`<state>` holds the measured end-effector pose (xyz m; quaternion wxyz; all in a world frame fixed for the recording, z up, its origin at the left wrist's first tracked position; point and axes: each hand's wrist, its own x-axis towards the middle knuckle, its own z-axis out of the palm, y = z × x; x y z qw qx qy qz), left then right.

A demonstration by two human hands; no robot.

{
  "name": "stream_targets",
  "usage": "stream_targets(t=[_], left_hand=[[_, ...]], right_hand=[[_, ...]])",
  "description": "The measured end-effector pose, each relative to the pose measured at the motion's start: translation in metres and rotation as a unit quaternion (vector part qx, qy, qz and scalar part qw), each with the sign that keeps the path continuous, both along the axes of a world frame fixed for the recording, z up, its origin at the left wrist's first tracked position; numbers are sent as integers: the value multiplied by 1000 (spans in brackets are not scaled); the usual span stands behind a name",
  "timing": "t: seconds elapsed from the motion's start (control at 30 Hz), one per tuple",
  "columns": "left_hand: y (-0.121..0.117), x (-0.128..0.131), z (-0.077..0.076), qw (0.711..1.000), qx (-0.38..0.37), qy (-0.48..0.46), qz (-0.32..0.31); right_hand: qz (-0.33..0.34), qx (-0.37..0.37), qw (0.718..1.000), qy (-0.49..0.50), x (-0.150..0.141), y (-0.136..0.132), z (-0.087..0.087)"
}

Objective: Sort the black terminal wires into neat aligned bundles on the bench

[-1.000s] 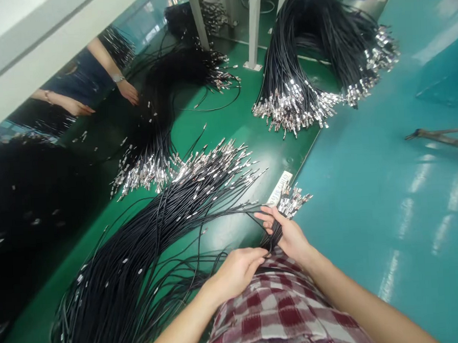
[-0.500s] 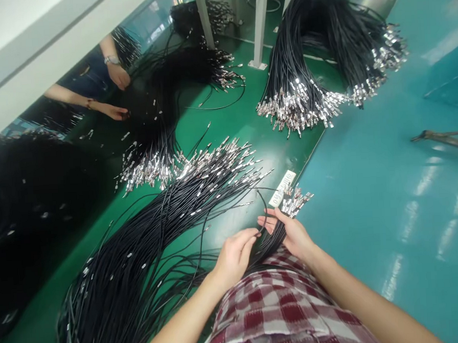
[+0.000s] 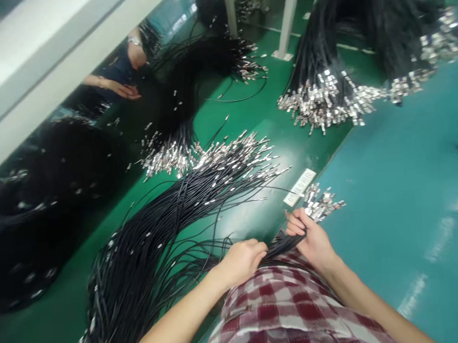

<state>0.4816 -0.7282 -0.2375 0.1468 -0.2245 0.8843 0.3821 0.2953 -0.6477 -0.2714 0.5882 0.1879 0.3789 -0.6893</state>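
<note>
My right hand (image 3: 313,239) is closed round a bundle of black wires (image 3: 281,246). Silver metal terminals (image 3: 323,202) fan out beyond its fingers toward the upper right. Close by on the left, my left hand (image 3: 244,260) has its fingers curled and pinched on a black wire at the bundle's side; the fingertips are partly hidden. From the bundle, loose wires run back left to a large heap of black wires (image 3: 141,253) on the green table (image 3: 239,227). The heap's terminals lie at its upper right end.
A labelled white strip (image 3: 299,187) sits near the table edge. Another thick wire bundle (image 3: 323,59) drapes at the upper right. A white frame beam (image 3: 73,51) crosses the upper left, with a co-worker's hand (image 3: 119,89) past it. Metal posts (image 3: 288,22) stand at the back.
My right hand's fingers have closed round the bundle; they were partly spread before. My left hand has moved down along the wires, away from the terminals. The view has shifted.
</note>
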Motion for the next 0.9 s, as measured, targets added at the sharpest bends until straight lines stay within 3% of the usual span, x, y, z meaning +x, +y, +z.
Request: stream_targets(t=[0.07,0.2,0.3,0.4,0.47,0.5,0.53,0.6,0.7,0.8,0.9], left_hand=[[-4,12,-4,999,9,23,30],[-12,52,-21,988,-25,-5,154],[-7,83,-20,974,-31,-12,225],[5,103,-7,946,81,-77,305],[8,107,-3,914,193,-160,319],[7,104,-6,907,209,-185,317],[3,99,-11,911,180,-189,319],[-12,78,-29,924,20,-151,350],[-43,37,-60,888,-189,-148,391],[-69,13,-79,860,-212,-213,413],[-81,22,-83,881,-161,-176,410]], right_hand=[[-5,-39,999,1,4,3,11],[-4,-69,997,45,12,5,34],[8,-65,997,48,16,4,42],[-9,-64,998,18,13,3,41],[-26,-50,998,-4,11,2,34],[-30,-36,999,-13,10,1,29],[-31,-19,999,-20,9,1,23],[-29,8,999,-25,8,-1,12],[-22,6,1000,-14,8,-2,4],[-23,-2,1000,-14,9,-1,4],[-33,8,999,-26,7,2,1]])
